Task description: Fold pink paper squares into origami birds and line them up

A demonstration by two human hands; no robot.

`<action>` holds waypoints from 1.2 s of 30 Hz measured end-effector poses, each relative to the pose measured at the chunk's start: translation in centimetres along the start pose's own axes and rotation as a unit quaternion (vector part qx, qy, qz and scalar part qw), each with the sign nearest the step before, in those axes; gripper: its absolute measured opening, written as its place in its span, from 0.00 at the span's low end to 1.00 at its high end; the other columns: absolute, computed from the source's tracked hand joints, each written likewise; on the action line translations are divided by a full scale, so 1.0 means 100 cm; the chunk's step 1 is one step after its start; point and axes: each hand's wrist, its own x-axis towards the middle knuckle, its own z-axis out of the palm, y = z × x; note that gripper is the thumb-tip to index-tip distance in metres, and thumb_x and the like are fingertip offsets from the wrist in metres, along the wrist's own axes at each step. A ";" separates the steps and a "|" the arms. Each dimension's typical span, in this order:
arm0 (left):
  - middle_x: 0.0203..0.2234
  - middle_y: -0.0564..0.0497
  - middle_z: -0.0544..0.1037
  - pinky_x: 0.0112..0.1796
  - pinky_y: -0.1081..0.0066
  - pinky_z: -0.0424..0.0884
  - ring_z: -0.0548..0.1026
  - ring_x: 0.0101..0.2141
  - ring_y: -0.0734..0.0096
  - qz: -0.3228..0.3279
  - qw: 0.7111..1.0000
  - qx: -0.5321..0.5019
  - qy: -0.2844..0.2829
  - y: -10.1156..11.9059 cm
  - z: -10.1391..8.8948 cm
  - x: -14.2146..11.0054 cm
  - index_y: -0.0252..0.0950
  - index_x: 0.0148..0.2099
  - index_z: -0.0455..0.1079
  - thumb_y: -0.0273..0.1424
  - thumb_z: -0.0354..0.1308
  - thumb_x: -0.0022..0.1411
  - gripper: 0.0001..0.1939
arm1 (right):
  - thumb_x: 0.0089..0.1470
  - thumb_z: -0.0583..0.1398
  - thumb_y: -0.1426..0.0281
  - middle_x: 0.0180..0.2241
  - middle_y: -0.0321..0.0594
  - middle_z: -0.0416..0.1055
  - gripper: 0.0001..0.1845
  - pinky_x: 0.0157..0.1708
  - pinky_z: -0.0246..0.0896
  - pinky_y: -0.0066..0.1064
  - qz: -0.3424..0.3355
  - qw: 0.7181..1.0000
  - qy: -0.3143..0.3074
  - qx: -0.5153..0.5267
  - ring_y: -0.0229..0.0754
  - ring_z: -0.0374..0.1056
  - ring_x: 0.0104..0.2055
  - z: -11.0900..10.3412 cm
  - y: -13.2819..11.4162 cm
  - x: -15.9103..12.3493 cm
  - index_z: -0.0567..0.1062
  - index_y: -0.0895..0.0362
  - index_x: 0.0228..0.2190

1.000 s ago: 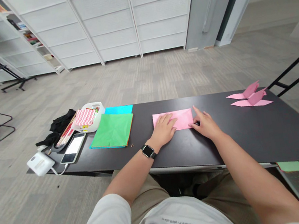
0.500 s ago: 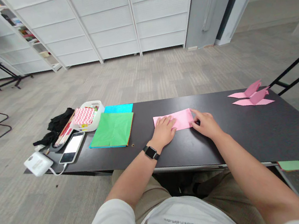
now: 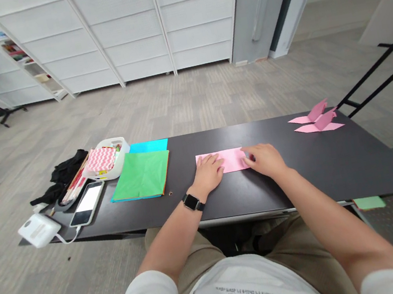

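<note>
A folded sheet of pink paper [image 3: 234, 159] lies as a wide rectangle on the dark table in front of me. My left hand [image 3: 208, 170], with a watch on its wrist, rests flat over the paper's left part, fingers spread. At the right end, my right hand [image 3: 265, 159] grips the paper's edge with thumb and index finger; the other fingers are curled. Two pink folded paper birds [image 3: 319, 120] stand at the table's right side. To the left lies a stack of coloured paper [image 3: 142, 174], green on top, with a blue sheet [image 3: 151, 146] behind it.
A white basket [image 3: 118, 166] with a pink zigzag-patterned item stands at the left. Near it lie a phone [image 3: 88, 203], a white charger [image 3: 39, 229] with its cable, and black cloth [image 3: 67, 169]. A green sheet [image 3: 369, 202] shows below the table's front right edge.
The view has turned slightly right, so the table's things sit further left. My right thumb and index finger have drawn closer together at the paper's right edge. My left hand stays on the paper.
</note>
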 end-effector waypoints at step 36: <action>0.67 0.47 0.72 0.70 0.44 0.56 0.66 0.67 0.54 -0.002 1.000 -0.021 0.003 -0.009 -0.001 0.001 0.45 0.62 0.74 0.40 0.59 0.71 0.20 | 0.65 0.63 0.62 0.65 0.39 0.71 0.20 0.66 0.31 0.82 -0.068 0.984 -0.055 0.158 0.61 0.53 0.74 0.029 0.027 -0.009 0.78 0.38 0.57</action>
